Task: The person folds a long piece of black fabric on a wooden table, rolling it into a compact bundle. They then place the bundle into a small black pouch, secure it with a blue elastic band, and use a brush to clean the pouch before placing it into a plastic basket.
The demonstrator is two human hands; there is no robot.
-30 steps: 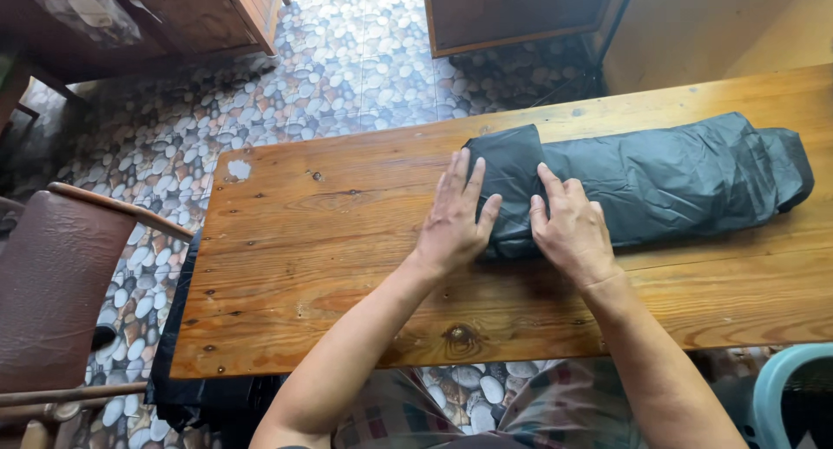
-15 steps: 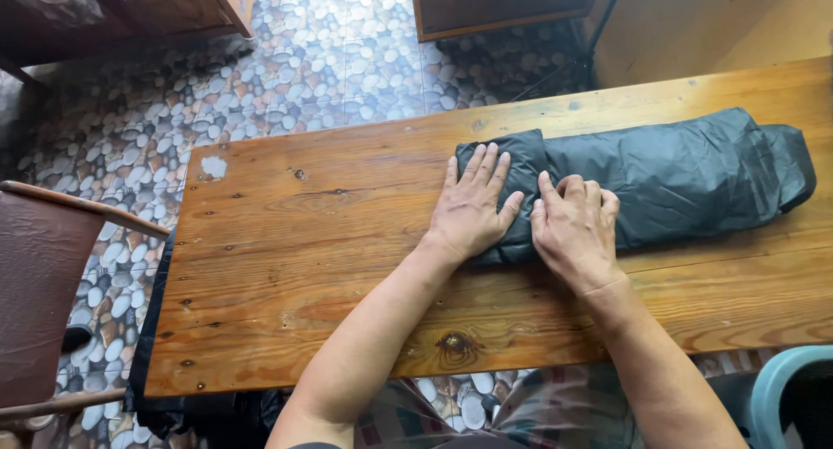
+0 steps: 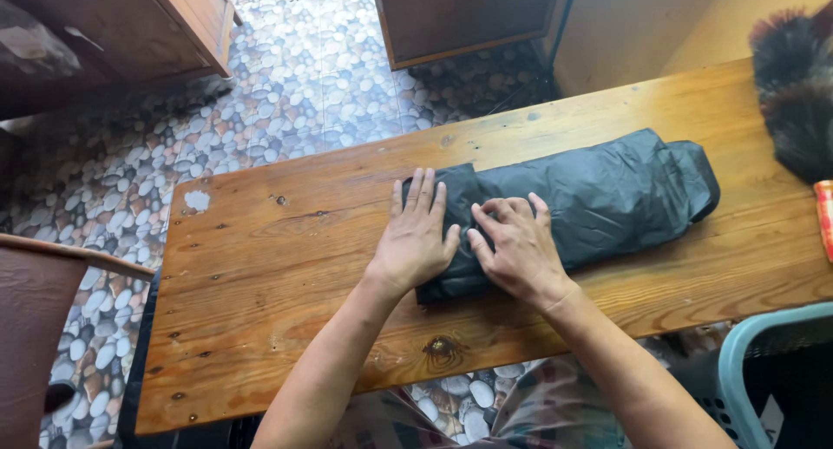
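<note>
A dark grey folded garment (image 3: 599,197) lies rolled lengthwise on a wooden table (image 3: 278,275). My left hand (image 3: 415,241) lies flat on the garment's left end, fingers together and pointing away from me. My right hand (image 3: 518,248) rests right beside it on the same end, fingers curled and pressing into the fabric. The two hands almost touch.
A dark feather duster (image 3: 794,85) lies at the table's far right, with a red-edged object (image 3: 824,219) below it. A light blue basket (image 3: 768,371) stands at lower right, a brown chair (image 3: 39,327) at left. Wooden cabinets (image 3: 451,19) stand on the pebble-patterned floor.
The view has shifted so the table sits further right and nearer. My right hand's fingers have curled in on the fabric; my left hand has stayed flat on the garment's end.
</note>
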